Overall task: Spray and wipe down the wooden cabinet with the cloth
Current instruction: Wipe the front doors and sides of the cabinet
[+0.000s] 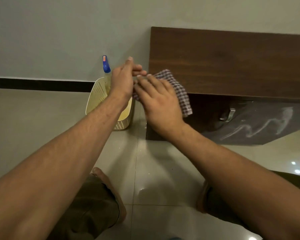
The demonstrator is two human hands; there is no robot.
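Observation:
A dark wooden cabinet stands against the wall at the right; its glossy front shows smeared streaks. A checked cloth hangs in the air by the cabinet's left corner. My right hand lies over the cloth with fingers spread, and the cloth shows beyond its fingers. My left hand is at the cloth's left edge, fingers bent toward it; the contact is hidden. A spray bottle with a blue trigger head stands in a cream basket behind my left hand.
The basket sits on the pale tiled floor just left of the cabinet, near the wall's black skirting. A metal handle shows on the cabinet front. My knees and a bare foot are at the bottom.

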